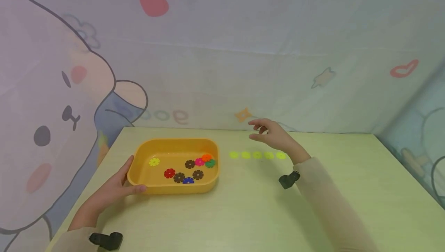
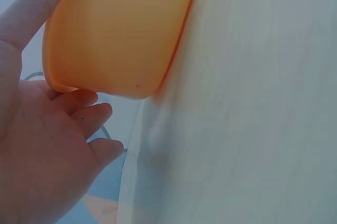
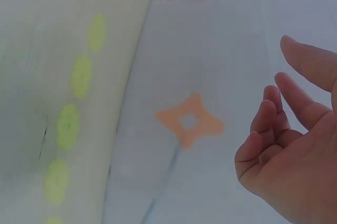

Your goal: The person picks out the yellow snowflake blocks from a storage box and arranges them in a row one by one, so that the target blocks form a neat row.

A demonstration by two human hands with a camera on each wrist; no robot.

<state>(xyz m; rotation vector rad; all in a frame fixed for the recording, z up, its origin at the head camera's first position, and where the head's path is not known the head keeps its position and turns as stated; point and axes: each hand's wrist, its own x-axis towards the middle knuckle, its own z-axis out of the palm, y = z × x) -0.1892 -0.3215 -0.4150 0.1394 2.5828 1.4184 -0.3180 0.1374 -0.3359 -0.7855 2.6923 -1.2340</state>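
Note:
A yellow plastic basin stands on the left part of the table. My left hand grips its near left corner, thumb along the front rim and fingers at the left side; in the left wrist view the fingertips curl against the basin wall. Inside lie several notched plastic discs, among them a yellow disc, a red disc and a blue disc. My right hand hovers over the table's back edge, fingers loosely bent, holding nothing. Below it runs a row of yellow discs.
The pale table reaches back to a printed cloth hanging behind it. A black wrist camera sits on the right sleeve and another on the left.

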